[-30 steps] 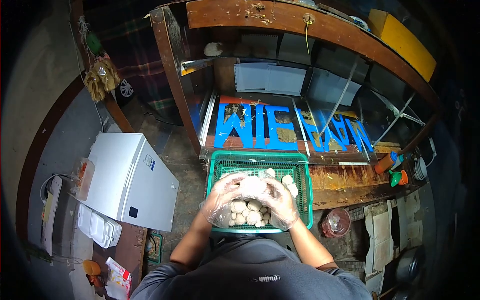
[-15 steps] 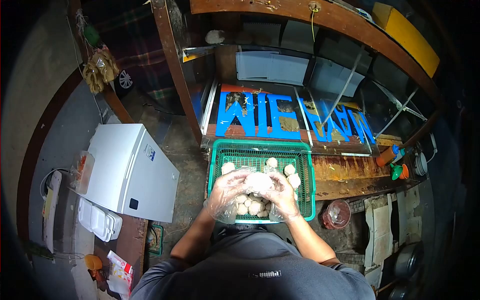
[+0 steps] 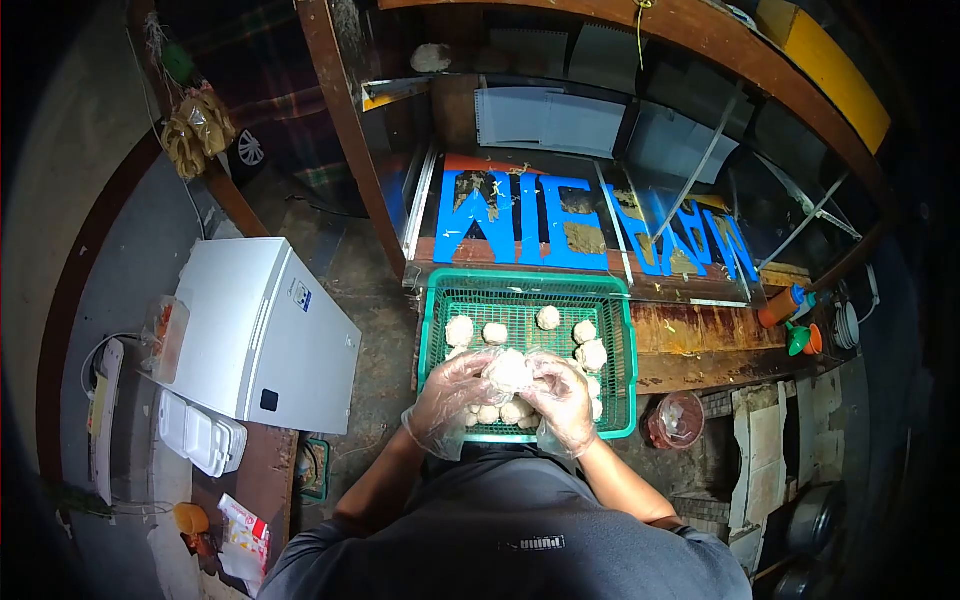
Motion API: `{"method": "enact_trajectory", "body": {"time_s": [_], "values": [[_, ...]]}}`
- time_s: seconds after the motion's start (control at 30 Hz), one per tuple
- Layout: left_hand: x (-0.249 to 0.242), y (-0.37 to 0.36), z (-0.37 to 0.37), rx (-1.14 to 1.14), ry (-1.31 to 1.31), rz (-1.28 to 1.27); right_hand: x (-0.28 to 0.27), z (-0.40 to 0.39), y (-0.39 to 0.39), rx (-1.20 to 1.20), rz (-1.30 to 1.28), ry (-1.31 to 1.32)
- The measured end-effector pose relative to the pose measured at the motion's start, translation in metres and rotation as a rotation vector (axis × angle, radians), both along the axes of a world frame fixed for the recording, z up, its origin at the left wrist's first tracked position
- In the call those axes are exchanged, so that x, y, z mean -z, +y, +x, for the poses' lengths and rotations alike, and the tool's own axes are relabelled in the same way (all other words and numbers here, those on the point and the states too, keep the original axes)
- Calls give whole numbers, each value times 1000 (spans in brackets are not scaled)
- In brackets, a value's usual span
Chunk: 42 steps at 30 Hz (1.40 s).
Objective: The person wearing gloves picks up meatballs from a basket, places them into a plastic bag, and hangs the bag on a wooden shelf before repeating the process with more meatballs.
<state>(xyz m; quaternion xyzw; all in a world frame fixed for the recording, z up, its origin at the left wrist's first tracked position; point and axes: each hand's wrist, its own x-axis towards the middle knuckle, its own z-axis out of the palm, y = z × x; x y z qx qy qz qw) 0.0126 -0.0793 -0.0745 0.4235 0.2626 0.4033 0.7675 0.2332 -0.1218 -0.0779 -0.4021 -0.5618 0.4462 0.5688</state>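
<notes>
Both my hands wear clear plastic gloves and meet above a green plastic basket (image 3: 633, 350). My left hand (image 3: 447, 392) and my right hand (image 3: 563, 402) pinch a pale, lumpy, meatball-like ball (image 3: 509, 371) between their fingertips, one from each side. Inside the basket, similar whitish balls lie spread out, such as one at the upper left (image 3: 460, 330) and another at the right (image 3: 591, 354). More of them sit packed near the front edge, partly hidden under my hands.
Beyond the basket stands a glass display case with blue lettering (image 3: 570, 215). A white freezer (image 3: 300, 350) is at the left, with white foam boxes (image 3: 200, 435) beside it. To the right are a wooden bench (image 3: 700, 340) and a reddish bucket (image 3: 676, 420).
The view has shifted slightly, and more balls show at the back left of the basket. My hands still hold the ball, their fingers turned a little around it.
</notes>
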Motion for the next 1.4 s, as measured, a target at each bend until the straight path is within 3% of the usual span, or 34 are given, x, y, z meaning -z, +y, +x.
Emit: {"method": "enact_trajectory", "body": {"time_s": [0.13,0.2,0.3,0.4,0.47,0.5,0.57,0.6,0.67,0.7,0.77,0.9,0.97,1.0,1.07,1.4], "values": [[2,0,4,-18,-1,-7,2,-4,-7,13,-99,247],[4,-2,5,-51,5,-9,-5,1,-13,-69,-454,410],[4,-5,7,-52,66,80,2,0,-12,8,-306,285],[7,-7,11,-48,157,84,10,2,-12,14,-345,362],[13,-6,9,-90,279,342,15,4,-9,11,-333,357],[15,-4,7,-88,279,336,13,4,-8,5,-316,351],[16,2,4,-115,252,748,6,3,-7,-15,-340,380],[17,2,2,-117,252,742,2,3,-5,-40,-358,408],[18,1,-1,-22,220,354,4,9,-3,-80,-345,406],[11,-1,0,-25,224,345,5,11,-3,-113,-327,408],[-10,-5,7,-21,128,82,-14,16,-3,-135,-337,299],[0,-5,10,-3,66,18,-19,19,-3,-155,-376,248],[13,-4,8,-106,177,469,-11,15,-1,-137,-387,346],[16,-4,6,-105,177,463,-6,11,-1,-121,-398,442],[21,-2,4,-25,95,-83,2,3,-2,-101,-402,447],[0,16,-7,42,63,-145,0,-13,-2,-70,-475,484]]}}
